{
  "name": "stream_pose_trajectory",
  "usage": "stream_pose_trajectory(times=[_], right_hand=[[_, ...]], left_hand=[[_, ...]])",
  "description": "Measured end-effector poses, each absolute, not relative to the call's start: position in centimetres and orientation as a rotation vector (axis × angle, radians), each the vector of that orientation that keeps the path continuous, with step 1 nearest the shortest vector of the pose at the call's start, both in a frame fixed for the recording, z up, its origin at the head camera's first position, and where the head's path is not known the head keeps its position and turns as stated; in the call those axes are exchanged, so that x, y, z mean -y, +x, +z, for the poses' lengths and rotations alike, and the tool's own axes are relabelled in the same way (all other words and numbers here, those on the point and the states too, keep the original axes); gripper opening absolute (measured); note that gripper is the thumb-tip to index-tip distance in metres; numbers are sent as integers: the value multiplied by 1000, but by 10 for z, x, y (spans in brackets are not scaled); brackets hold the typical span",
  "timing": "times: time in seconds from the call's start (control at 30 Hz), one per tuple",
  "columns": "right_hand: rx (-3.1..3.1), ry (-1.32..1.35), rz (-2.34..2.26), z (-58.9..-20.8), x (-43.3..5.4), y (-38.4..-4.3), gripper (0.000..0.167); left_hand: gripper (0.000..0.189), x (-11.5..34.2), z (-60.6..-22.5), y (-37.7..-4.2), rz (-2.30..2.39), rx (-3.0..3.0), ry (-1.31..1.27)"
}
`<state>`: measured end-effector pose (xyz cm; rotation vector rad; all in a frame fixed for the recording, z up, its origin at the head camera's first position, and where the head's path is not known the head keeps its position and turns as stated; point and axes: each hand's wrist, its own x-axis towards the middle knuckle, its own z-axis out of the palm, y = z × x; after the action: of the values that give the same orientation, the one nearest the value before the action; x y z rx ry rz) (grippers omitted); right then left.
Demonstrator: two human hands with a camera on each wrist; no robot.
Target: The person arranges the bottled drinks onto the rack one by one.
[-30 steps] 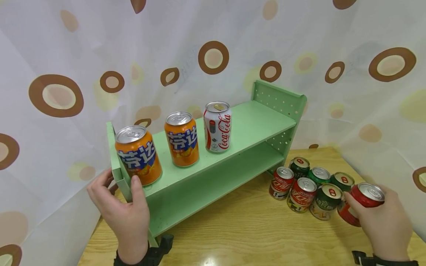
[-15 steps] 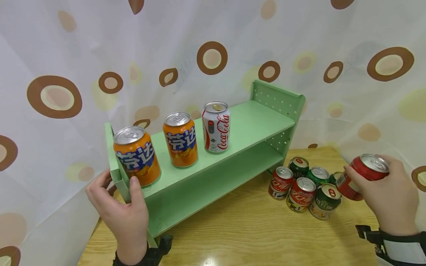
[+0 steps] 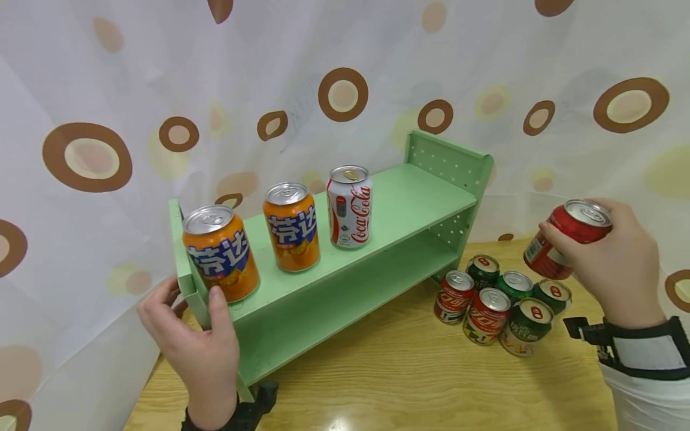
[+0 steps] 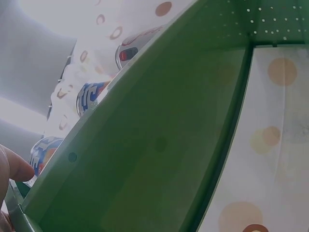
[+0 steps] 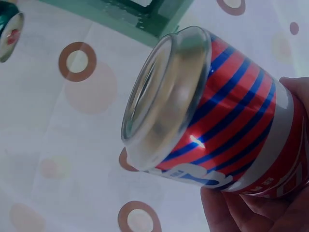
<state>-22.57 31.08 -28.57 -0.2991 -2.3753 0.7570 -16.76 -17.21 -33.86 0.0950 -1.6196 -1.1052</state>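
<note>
My right hand [image 3: 617,263] holds a red soda can [image 3: 555,257] in the air, tilted, above and right of the grouped cans. In the right wrist view, the can's [image 5: 231,130] blue stripes and silver base end show. At the left, my left hand [image 3: 196,347] grips the end panel of the green shelf [image 3: 420,191], thumb in front beside an orange can [image 3: 226,257]. A second orange can [image 3: 293,233] and a white Coca-Cola can [image 3: 350,209] stand upright on the top board, to its right. The fingers behind the panel are mostly hidden.
Right of the shelf, several red and green cans stand close together on the wooden table [image 3: 377,371], among them a red one [image 3: 487,317] and a dark green one [image 3: 528,326]. A patterned white curtain [image 3: 269,66] hangs behind.
My right hand has lifted the red can up off the table beside the group and raised it higher. The left hand stays on the shelf's end panel.
</note>
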Motion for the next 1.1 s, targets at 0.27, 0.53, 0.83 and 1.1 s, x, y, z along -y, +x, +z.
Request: stream_pose_trajectory(times=[0.27, 0.53, 0.83, 1.1], right_hand=[[2358, -178, 756, -261, -293, -243, 82], [2355, -56, 761, -245, -278, -253, 81], [2379, 24, 843, -229, -254, -267, 81], [2380, 148, 859, -222, -233, -280, 78]], left_hand=[[46, 171, -339, -166, -1106, 1627, 111], [47, 171, -338, -167, -1103, 1619, 90], [48, 173, -340, -169, -1073, 1618, 81], [48, 172, -341, -170, -1065, 1611, 71]])
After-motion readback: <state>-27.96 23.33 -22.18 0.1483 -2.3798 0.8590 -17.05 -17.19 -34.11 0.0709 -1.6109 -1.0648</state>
